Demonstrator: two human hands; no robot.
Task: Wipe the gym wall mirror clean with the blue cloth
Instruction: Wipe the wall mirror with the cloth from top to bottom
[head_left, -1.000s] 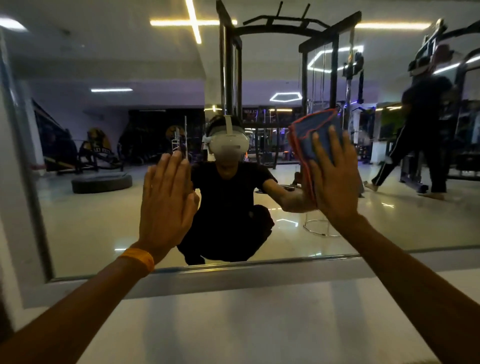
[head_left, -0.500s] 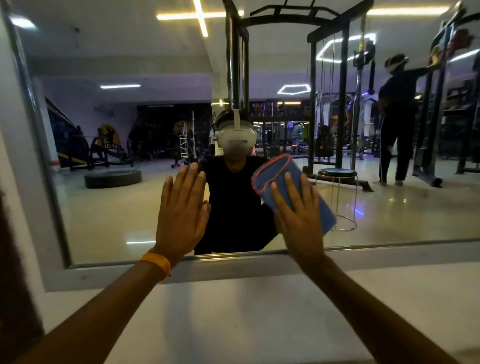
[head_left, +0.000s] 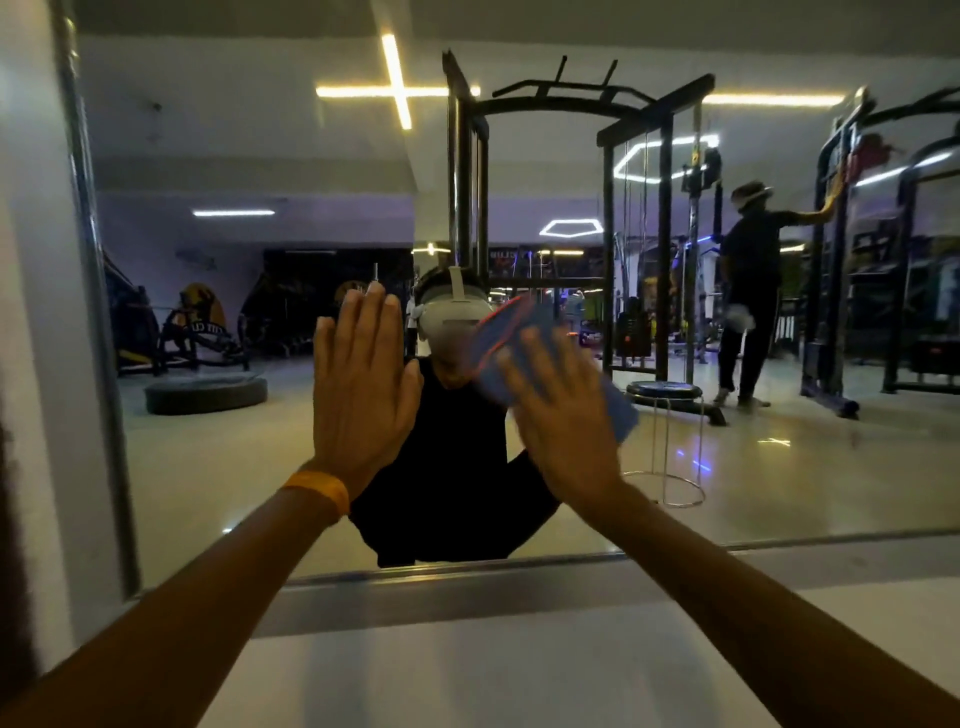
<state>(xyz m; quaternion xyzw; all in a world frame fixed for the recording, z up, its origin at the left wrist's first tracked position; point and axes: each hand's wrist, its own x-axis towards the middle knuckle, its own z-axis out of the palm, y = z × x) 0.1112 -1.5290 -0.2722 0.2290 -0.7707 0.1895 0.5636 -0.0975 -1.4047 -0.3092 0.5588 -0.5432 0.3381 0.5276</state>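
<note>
The gym wall mirror (head_left: 260, 467) fills most of the head view, framed in metal along its left and bottom edges. My right hand (head_left: 563, 415) lies flat on the folded blue cloth (head_left: 618, 410), which has an orange-red border, and presses it against the glass near the middle. The cloth is blurred. My left hand (head_left: 363, 395), with an orange wristband, rests flat on the glass just to the left, fingers together and pointing up. It holds nothing.
The metal frame's bottom rail (head_left: 467, 577) runs across below my hands, with a white wall (head_left: 519, 675) under it. The mirror reflects gym machines, a round stool (head_left: 665, 395) and another person (head_left: 753, 291) standing at the right.
My right hand has slid the cloth leftward across the glass, from the right of my reflection to over it. The view has shifted, and my left hand stays flat on the mirror.
</note>
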